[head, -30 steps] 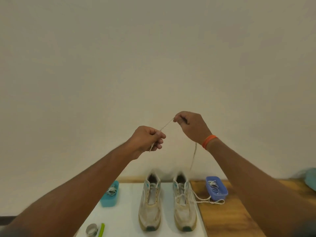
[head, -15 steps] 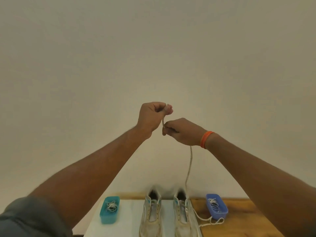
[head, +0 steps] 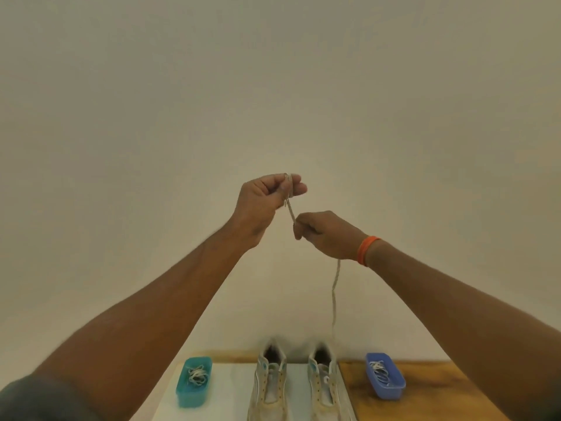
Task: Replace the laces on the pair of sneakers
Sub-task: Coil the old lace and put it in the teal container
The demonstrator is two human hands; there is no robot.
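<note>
Two worn whitish sneakers stand side by side at the bottom, the left sneaker point(head: 268, 387) and the right sneaker point(head: 324, 387), heels away from me. Both hands are raised high in front of the wall. My left hand point(head: 267, 199) pinches the upper end of a pale lace point(head: 334, 296), with a small bunch of it between thumb and fingers. My right hand point(head: 324, 233), with an orange band at the wrist, grips the same lace slightly lower. From the right hand the lace hangs down toward the right sneaker.
A teal box point(head: 194, 382) with coiled laces sits left of the sneakers on a white board point(head: 233, 387). A blue box point(head: 385, 379) with laces stands to the right on the wooden table point(head: 431, 390). A plain wall fills the background.
My left hand rose from below the right hand to above it, gathering lace. The right hand dropped slightly. The lace loops beside the right sneaker are gone from the table.
</note>
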